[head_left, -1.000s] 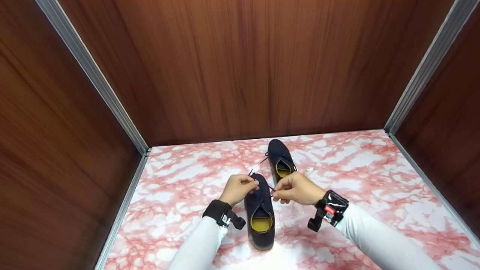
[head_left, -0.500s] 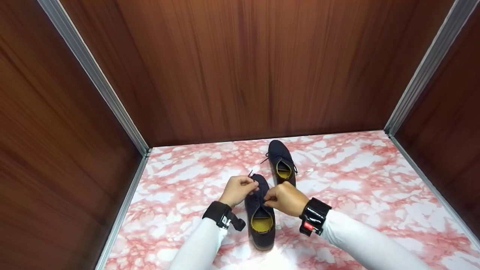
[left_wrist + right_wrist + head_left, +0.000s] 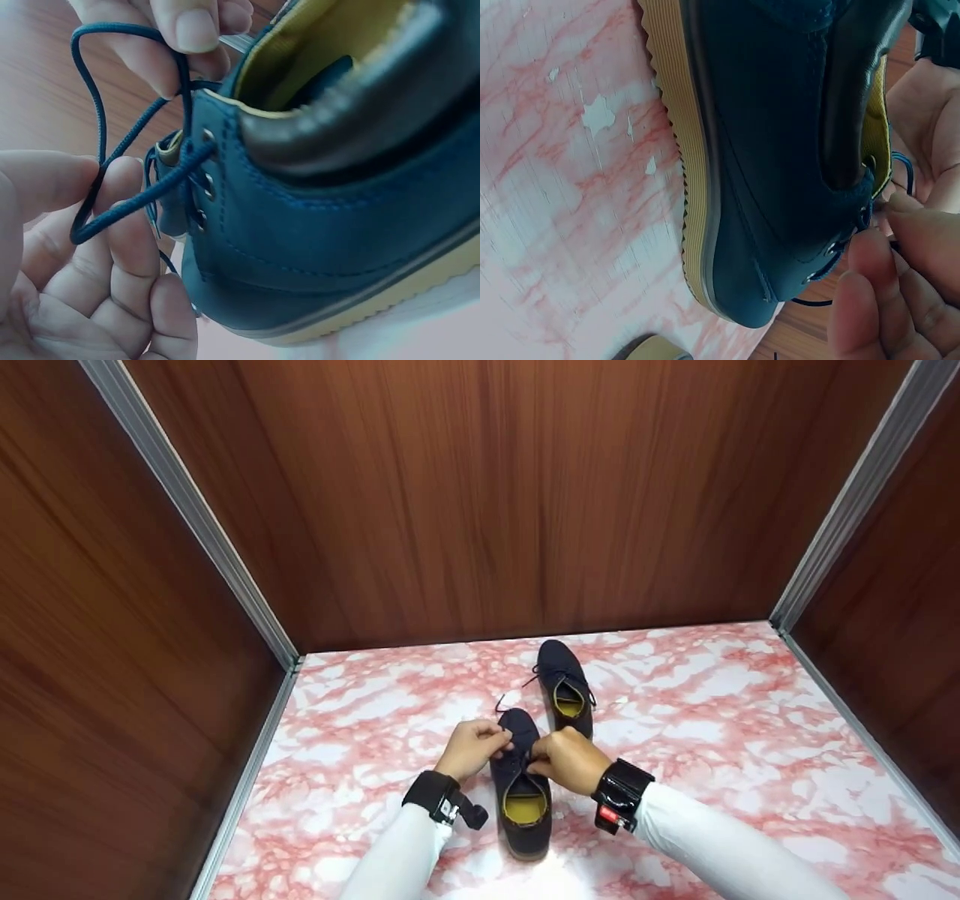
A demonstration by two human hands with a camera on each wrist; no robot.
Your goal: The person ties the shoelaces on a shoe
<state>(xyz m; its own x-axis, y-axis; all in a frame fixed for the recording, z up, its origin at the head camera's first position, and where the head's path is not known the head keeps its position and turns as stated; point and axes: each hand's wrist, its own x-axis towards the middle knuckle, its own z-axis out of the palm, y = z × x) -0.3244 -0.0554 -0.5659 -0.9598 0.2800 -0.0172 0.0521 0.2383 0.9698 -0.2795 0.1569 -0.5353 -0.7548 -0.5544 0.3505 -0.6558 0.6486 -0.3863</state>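
Note:
A dark navy lace-up shoe (image 3: pixel 529 840) with a yellow lining stands on the table, its toe pointing away. My left hand (image 3: pixel 474 748) is over the left side of its laces. In the left wrist view its thumb and forefinger pinch the navy shoelace (image 3: pixel 133 205), which bends in a loop out from the eyelets. My right hand (image 3: pixel 571 760) is low at the top of the lacing, pinching lace between thumb and finger close to the eyelets. In the right wrist view the right fingers (image 3: pixel 874 259) partly hide the lace beside the shoe's opening.
A matching shoe (image 3: pixel 559 658) lies behind and slightly right, its laces hanging out at the sides. The tabletop (image 3: pixel 360 765) has a red-and-white marbled pattern. Brown wood-grain panels (image 3: pixel 480 510) with grey metal edging enclose the back and sides.
My right hand has moved left and in from beside the shoe to the top of its lacing. The left hand has shifted only slightly down, still pinching lace.

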